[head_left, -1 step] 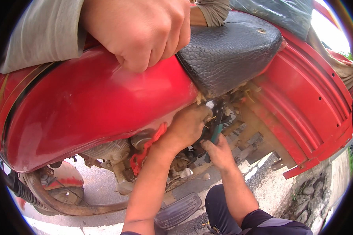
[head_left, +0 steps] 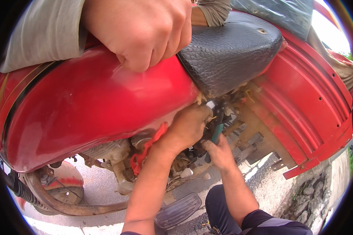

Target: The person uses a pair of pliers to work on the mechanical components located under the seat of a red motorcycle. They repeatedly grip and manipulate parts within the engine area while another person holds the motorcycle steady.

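Note:
My left hand (head_left: 190, 124) reaches in under the black seat, beside the rear end of the red fuel tank (head_left: 98, 105). Its fingers are curled closed among the wiring; a thin yellowish wire end (head_left: 211, 118) pokes out by them, but what they grip is hidden. In my right hand (head_left: 220, 152) is a pair of pliers (head_left: 217, 133) with teal and black handles, the fingers wrapped round them. The pliers point up into the dark parts under the seat, close to my left fingers, and I cannot make out what the jaws touch.
Another person's closed hand (head_left: 141, 33), in a grey sleeve, hangs over the tank. The black seat (head_left: 227, 51) is above my hands, with a red ribbed metal body panel (head_left: 306, 102) to the right. A red strap (head_left: 145, 150) hangs by the engine (head_left: 113, 152); a black footrest (head_left: 179, 210) juts out below.

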{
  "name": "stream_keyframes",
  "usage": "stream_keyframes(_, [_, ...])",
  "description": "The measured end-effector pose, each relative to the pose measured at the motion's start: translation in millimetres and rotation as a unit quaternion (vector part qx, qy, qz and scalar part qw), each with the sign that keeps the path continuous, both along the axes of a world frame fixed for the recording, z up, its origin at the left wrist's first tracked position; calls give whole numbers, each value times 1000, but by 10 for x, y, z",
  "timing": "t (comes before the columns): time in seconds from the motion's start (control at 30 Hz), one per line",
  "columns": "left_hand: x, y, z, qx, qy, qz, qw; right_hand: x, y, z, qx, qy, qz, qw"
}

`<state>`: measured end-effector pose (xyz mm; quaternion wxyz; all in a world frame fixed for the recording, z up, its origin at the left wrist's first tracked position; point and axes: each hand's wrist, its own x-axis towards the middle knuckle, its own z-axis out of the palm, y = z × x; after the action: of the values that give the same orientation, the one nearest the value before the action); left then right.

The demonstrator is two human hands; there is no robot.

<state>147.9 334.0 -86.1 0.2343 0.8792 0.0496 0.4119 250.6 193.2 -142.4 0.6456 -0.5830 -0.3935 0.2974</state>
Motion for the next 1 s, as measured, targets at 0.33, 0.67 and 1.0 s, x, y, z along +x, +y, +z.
stream_keyframes(0.33, [2, 15, 62, -4, 42, -8, 999, 21, 30, 8, -13, 10, 12, 1000])
stream_keyframes(0.67, [1, 58, 39, 7, 59, -16, 998, 34, 30, 42, -14, -6, 36, 999])
stream_keyframes(1.0, [-42, 11, 114, -17, 78, -19, 997, 20, -11, 66, 0, 30, 64, 998])
